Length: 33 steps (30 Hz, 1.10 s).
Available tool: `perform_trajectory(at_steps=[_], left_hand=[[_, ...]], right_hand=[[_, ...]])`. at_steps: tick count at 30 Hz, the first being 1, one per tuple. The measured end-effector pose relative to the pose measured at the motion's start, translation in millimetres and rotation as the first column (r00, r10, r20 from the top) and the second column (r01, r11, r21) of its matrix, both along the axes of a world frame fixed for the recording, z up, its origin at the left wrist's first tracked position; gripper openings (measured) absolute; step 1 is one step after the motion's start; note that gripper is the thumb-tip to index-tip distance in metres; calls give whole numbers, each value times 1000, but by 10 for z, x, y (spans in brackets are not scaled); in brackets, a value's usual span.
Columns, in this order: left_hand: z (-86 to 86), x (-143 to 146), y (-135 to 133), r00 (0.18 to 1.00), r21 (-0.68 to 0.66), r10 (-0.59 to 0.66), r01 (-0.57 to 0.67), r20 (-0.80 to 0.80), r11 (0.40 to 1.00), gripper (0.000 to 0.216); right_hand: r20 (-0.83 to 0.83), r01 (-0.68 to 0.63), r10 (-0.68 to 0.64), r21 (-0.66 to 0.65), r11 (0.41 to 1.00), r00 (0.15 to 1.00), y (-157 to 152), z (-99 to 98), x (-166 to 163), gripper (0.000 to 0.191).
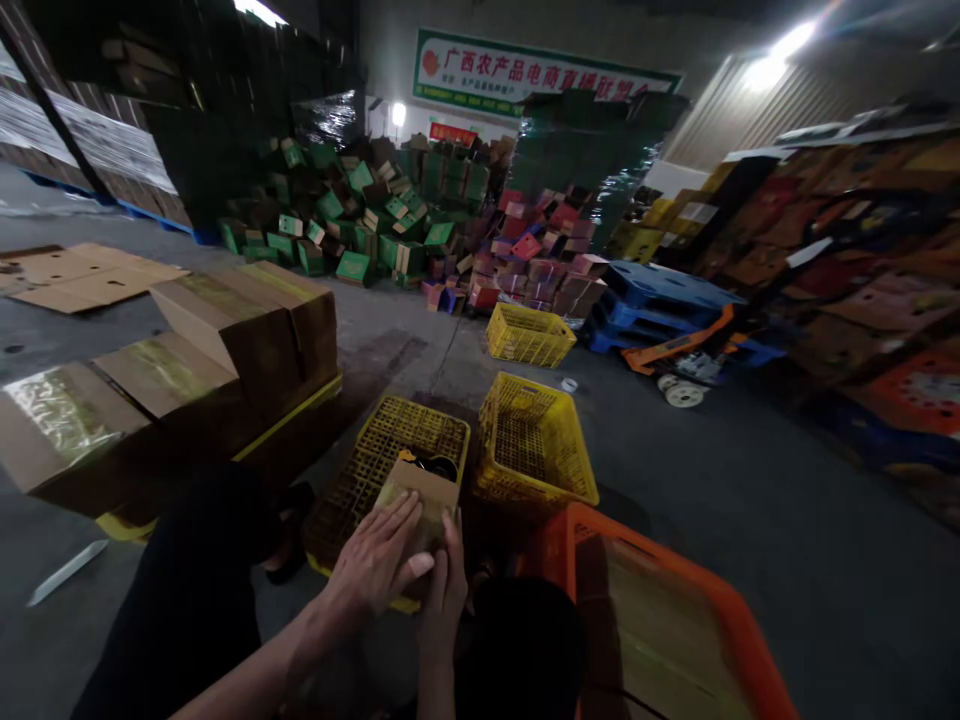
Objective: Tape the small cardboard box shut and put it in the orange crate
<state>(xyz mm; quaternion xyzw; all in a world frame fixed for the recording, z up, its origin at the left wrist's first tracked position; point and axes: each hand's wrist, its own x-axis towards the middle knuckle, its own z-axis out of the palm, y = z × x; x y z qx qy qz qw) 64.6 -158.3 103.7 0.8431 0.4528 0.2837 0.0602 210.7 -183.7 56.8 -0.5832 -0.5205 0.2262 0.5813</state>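
Observation:
A small cardboard box (435,487) with tape across its top rests on an upturned yellow plastic crate (358,462) between my knees. My left hand (381,548) lies flat on the box's top, fingers stretched out and thumb apart. Along the near right side of the box, my right hand (445,572) grips it, its fingers partly bent over the edge. Just behind the box is what looks like a tape dispenser (439,466), dark with a yellow-orange part and mostly hidden. The underside of the box cannot be seen.
Taped cardboard boxes (244,310) are stacked at left. An open yellow crate (536,430) stands ahead right, another yellow crate (531,335) beyond it. An orange crate (682,570) holding a box is by my right knee. Farther off are blue pallets (660,290), a pallet jack (682,365) and heaped cartons (360,220).

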Motion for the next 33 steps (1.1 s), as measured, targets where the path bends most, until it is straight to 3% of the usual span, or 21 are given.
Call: perform_trajectory(at_steps=[4, 13, 23, 29, 33], left_hand=[[-21, -164, 26, 1000, 8, 14, -14, -12, 1000, 60], [-52, -414, 104, 996, 24, 80, -81, 45, 996, 55], [-128, -310, 274, 989, 13, 147, -147, -1, 989, 62], [-172, -299, 200, 985, -13, 170, -170, -10, 985, 72], [-135, -286, 107, 994, 10, 103, -103, -22, 995, 78]], right_hand=[[-56, -62, 61, -9, 998, 997, -8, -46, -2, 51], [-136, -16, 11, -32, 999, 991, 33, -56, -25, 53], [-130, -16, 11, -40, 999, 991, 78, -139, -6, 50], [-141, -20, 17, -19, 1000, 990, 64, -121, -58, 52], [-156, -26, 23, -22, 999, 988, 33, -123, -83, 52]])
